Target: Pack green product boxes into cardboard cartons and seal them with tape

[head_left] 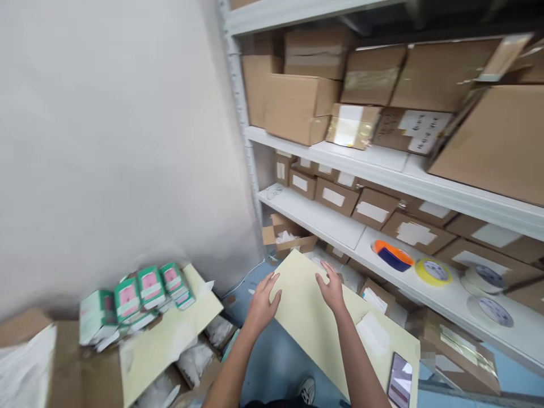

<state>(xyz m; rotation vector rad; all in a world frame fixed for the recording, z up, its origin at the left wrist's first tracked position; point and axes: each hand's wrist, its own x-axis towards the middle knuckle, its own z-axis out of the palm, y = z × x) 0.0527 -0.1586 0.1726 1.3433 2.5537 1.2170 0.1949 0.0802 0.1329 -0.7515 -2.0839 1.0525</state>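
Note:
My left hand (262, 301) hovers at the left edge of a narrow pale-yellow tabletop (304, 309), its fingers apart and curved with nothing in them. Across from it, my right hand (331, 288) is near the far right edge of the same top. Its thumb and fingers are spread, and it too is bare. Whether either hand touches the surface, I cannot tell. Beside my right forearm lies a white sheet of paper (374, 334). A phone (400, 379) with its screen lit rests at the near right corner.
A white metal shelf (306, 215) with several cardboard boxes (338, 195) runs along the right. Tape rolls (432, 272) lie on it. On the left, green-and-pink cartons (127, 297) sit on another yellow board (170, 340). An open box (293, 243) stands beyond the tabletop.

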